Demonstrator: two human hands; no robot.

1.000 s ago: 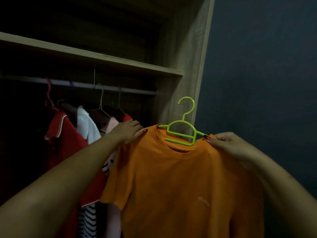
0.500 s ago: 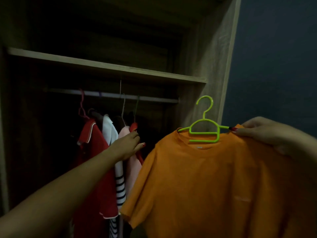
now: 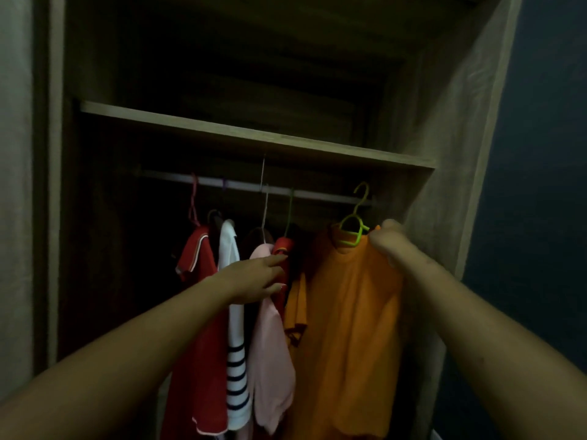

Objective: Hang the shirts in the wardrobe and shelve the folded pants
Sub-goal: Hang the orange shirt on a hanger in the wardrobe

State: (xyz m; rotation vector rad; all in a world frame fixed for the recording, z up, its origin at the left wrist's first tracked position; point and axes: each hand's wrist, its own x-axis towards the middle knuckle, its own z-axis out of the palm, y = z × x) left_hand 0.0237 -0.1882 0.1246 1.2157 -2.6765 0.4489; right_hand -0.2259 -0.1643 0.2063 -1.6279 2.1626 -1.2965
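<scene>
An orange T-shirt [image 3: 346,312] hangs on a lime-green hanger [image 3: 354,231] whose hook reaches up at the right end of the metal rail [image 3: 241,185]; I cannot tell if the hook rests on it. My right hand [image 3: 386,241] grips the shirt's shoulder and the hanger's arm. My left hand [image 3: 259,277], fingers extended, presses against the pink shirt [image 3: 270,347] and the red garment [image 3: 281,249] to the orange shirt's left. A red shirt [image 3: 198,281] and a white striped shirt [image 3: 233,328] hang further left.
A wooden shelf [image 3: 254,139] runs right above the rail. The wardrobe's right side panel [image 3: 454,154] stands just beyond my right hand, with a dark blue wall [image 3: 546,185] past it. The rail's left part holds no clothes.
My right hand has carried the orange shirt up and into the wardrobe to the rail's right end. My left hand moved from the shirt's shoulder to the hanging clothes.
</scene>
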